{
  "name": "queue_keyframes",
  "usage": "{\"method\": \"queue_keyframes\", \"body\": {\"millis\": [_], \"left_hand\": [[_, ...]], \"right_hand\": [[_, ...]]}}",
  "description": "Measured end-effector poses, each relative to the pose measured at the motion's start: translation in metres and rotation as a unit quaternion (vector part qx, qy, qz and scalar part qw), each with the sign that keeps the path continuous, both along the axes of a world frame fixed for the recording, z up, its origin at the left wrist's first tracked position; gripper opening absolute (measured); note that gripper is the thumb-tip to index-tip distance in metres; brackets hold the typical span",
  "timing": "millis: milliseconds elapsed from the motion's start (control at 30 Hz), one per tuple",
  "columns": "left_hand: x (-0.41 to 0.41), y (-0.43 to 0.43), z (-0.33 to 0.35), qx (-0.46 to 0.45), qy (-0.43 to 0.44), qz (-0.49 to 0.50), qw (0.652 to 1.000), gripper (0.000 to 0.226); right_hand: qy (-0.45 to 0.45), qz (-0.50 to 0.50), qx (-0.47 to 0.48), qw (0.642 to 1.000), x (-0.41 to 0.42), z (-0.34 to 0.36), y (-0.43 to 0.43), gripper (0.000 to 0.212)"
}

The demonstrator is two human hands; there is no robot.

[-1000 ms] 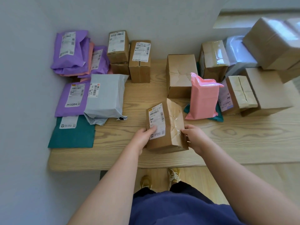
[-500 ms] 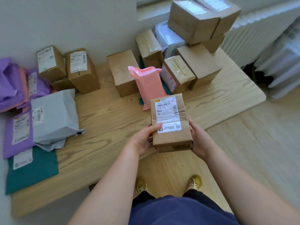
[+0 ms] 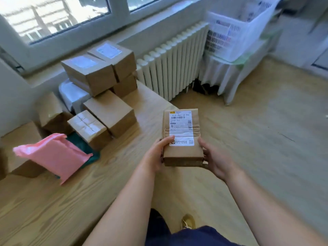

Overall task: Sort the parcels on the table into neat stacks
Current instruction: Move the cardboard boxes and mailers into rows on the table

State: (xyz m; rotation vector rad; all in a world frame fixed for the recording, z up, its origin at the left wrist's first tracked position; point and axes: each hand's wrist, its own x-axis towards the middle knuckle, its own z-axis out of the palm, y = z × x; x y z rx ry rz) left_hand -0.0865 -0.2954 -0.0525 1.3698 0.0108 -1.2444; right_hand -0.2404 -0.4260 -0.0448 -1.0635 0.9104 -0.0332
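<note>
- We see the brown paper parcel (image 3: 182,153) gripped between both hands. It is raised off the table (image 3: 53,201), in front of the table's far right end and the wooden floor (image 3: 266,139).
- The left hand (image 3: 156,155) clamps the parcel's left edge, its thumb lying across the lower left corner of the white shipping label (image 3: 181,128).
- The right hand (image 3: 215,160) curls round the right edge, with its fingers tucked under the parcel.
- On the label we read "Z32A H036 00 042" along the top, a barcode beneath it, and "H036" again lower on the left. A QR code sits at the bottom right, and the smaller print is too fine for us to read.
- A ridged band crosses the parcel's middle, over the label.
- On the table to the left stands a pile of cardboard boxes (image 3: 106,110). The two top boxes (image 3: 90,73) carry pale labels, blurred beyond reading.
- A taped box (image 3: 88,128) sits just beside the pile, and a pink poly mailer (image 3: 53,155) lies over a dark green mailer (image 3: 92,157).
- A white radiator (image 3: 174,63) stands under the window, and a white plastic basket (image 3: 236,29) sits to its right.
</note>
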Motion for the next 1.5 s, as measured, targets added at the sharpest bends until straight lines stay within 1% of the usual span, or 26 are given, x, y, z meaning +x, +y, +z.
{"method": "queue_keyframes", "body": {"millis": [33,67,133,267,367,467,500,567,667,733,800,900,967,1100,1167,1233,1267,1367,1400,1433,1500], "left_hand": [[-0.008,-0.031,0.001,0.008,0.003,-0.02,1.0,0.082],[-0.007,-0.034,0.001,0.005,-0.004,-0.022,1.0,0.087],[-0.01,-0.078,0.0,-0.004,-0.004,-0.047,0.999,0.086],[-0.006,-0.159,-0.005,0.004,-0.018,-0.09,0.996,0.068],[0.008,-0.227,-0.01,0.005,-0.018,-0.119,0.993,0.07],[0.028,-0.297,-0.015,-0.006,-0.02,-0.154,0.988,0.044],[0.04,-0.334,-0.017,-0.004,-0.018,-0.166,0.986,0.039],[0.052,-0.368,-0.013,-0.006,-0.021,-0.184,0.983,0.037],[0.073,-0.44,-0.008,-0.009,-0.009,-0.206,0.978,0.034],[0.083,-0.483,0.0,-0.005,-0.017,-0.222,0.975,0.033],[0.09,-0.528,0.003,-0.007,-0.029,-0.241,0.97,0.035],[0.101,-0.581,-0.001,-0.013,-0.028,-0.254,0.967,0.04],[0.112,-0.619,-0.001,-0.011,-0.034,-0.251,0.967,0.043],[0.138,-0.724,0.0,-0.009,-0.062,-0.231,0.971,0.04],[0.147,-0.766,0.005,-0.011,-0.071,-0.209,0.975,0.04],[0.161,-0.818,0.008,-0.006,-0.075,-0.174,0.982,0.041],[0.164,-0.828,0.011,-0.009,-0.072,-0.162,0.984,0.048],[0.188,-0.88,0.016,-0.002,-0.075,-0.104,0.992,0.089],[0.197,-0.897,0.016,0.005,-0.083,-0.084,0.993,0.096],[0.208,-0.915,0.017,0.011,-0.082,-0.066,0.994,0.097],[0.223,-0.94,0.024,0.004,-0.069,-0.03,0.997,0.093]], "right_hand": [[-0.002,-0.022,0.002,1.0,-0.013,0.001,-0.024,0.042],[-0.005,-0.026,0.005,1.0,-0.012,0.003,-0.026,0.036],[-0.003,-0.069,0.011,0.998,-0.022,0.007,-0.06,0.031],[-0.006,-0.138,0.025,0.99,-0.023,0.003,-0.126,0.031],[-0.01,-0.166,0.026,0.986,-0.014,-0.002,-0.185,0.032],[-0.014,-0.182,0.015,0.983,0.003,-0.005,-0.248,0.034],[-0.01,-0.192,0.017,0.981,0.014,-0.006,-0.283,0.034],[0.003,-0.203,0.021,0.979,0.023,-0.001,-0.315,0.036],[-0.002,-0.221,0.02,0.975,0.039,0.006,-0.376,0.036],[-0.004,-0.241,0.017,0.97,0.046,0.012,-0.41,0.035],[-0.001,-0.261,0.015,0.965,0.052,0.015,-0.449,0.034],[-0.003,-0.275,0.012,0.961,0.063,0.016,-0.501,0.038],[-0.009,-0.272,0.011,0.962,0.073,0.015,-0.537,0.039],[-0.024,-0.249,-0.008,0.968,0.099,0.017,-0.637,0.037],[-0.028,-0.234,-0.025,0.971,0.111,0.022,-0.686,0.039],[-0.02,-0.195,-0.027,0.98,0.129,0.025,-0.749,0.043],[-0.016,-0.186,-0.033,0.982,0.134,0.027,-0.762,0.044],[-0.014,-0.163,-0.06,0.985,0.164,0.032,-0.828,0.042],[-0.011,-0.158,-0.063,0.985,0.176,0.034,-0.847,0.04],[-0.01,-0.143,-0.066,0.987,0.191,0.036,-0.868,0.038],[-0.019,-0.12,-0.07,0.99,0.213,0.04,-0.896,0.033]]}}
